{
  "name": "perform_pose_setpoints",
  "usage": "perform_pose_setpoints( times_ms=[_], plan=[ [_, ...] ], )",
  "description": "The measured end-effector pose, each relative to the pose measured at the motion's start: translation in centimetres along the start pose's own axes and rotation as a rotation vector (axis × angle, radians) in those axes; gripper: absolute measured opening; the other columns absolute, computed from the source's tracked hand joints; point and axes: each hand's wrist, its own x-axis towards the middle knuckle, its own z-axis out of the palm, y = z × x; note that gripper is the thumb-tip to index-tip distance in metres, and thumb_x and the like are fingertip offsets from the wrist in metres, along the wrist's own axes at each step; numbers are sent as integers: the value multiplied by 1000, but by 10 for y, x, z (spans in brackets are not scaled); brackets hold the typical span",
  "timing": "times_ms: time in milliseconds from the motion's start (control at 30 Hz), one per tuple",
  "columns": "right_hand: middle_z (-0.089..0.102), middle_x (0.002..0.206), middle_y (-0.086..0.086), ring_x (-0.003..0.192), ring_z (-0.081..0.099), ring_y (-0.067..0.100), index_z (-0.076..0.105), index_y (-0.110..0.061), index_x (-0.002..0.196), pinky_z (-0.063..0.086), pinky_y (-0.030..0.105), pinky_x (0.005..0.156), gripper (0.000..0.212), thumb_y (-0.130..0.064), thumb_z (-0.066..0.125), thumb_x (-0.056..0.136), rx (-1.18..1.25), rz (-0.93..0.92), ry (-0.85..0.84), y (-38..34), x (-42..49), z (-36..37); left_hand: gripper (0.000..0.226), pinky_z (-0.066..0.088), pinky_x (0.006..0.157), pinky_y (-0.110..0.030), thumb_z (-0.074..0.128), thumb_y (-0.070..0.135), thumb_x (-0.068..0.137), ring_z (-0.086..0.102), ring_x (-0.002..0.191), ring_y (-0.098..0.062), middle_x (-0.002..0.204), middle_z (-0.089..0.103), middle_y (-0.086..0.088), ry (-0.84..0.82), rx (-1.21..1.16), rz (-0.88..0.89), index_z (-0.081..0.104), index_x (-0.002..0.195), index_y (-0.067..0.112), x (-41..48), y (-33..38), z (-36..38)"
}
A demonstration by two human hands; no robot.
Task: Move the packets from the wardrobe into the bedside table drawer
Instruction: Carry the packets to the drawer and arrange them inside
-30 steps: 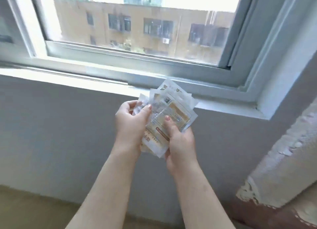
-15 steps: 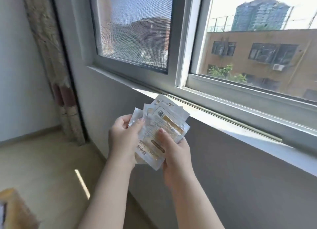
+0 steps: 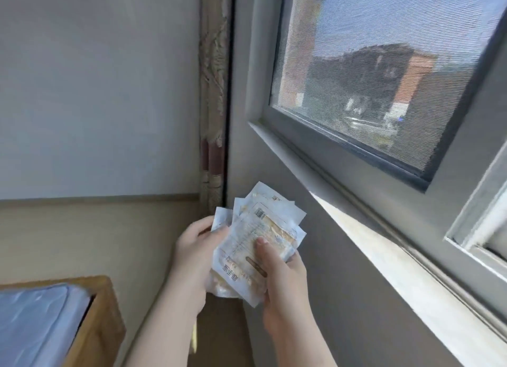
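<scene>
Two bare hands hold a fanned stack of flat, clear plastic packets [image 3: 263, 226] with printed white labels and tan contents. The stack is in mid-air in front of the person, close beside a grey wall under a window. The left hand [image 3: 196, 254] grips the stack's left edge, with its fingers curled round the packets. The right hand [image 3: 285, 284] grips the lower right side, its thumb pressed flat on the topmost label and its fingers wrapped behind. The packets overlap unevenly, and their upper corners spread like playing cards. How many there are cannot be told.

At upper right is a grey-framed window with a fine mesh screen [image 3: 370, 78], and blurred buildings show through it. A pale, sunlit window sill [image 3: 384, 259] runs diagonally to the right of the hands. A patterned beige curtain with a dark red band [image 3: 214, 92] hangs in the room's corner, just above the packets. A plain white wall [image 3: 96, 92] fills the left side, above a beige floor [image 3: 82, 237]. At bottom left is the corner of a light wooden bed frame [image 3: 96, 311], which holds a mattress wrapped in bluish plastic [image 3: 35, 325].
</scene>
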Motion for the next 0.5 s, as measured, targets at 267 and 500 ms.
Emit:
perform_pose_setpoints(
  times_ms=[267,500],
  plan=[
    [73,99,13,90,71,30,62,-11,107,54,53,85,16,-8,57,92,-63,73,-158,35,130,72,15,51,65,-35,61,3,87,65,80,-31,101,68,-19,185,-77,47,63,101,8,144,5,-36],
    [73,100,11,91,71,30,61,-12,111,55,50,84,20,-8,57,92,-65,65,-253,38,286,182,12,51,60,-31,61,6,86,66,69,-26,86,71,-11,232,-110,57,66,96,12,315,72,-55]
  ],
)
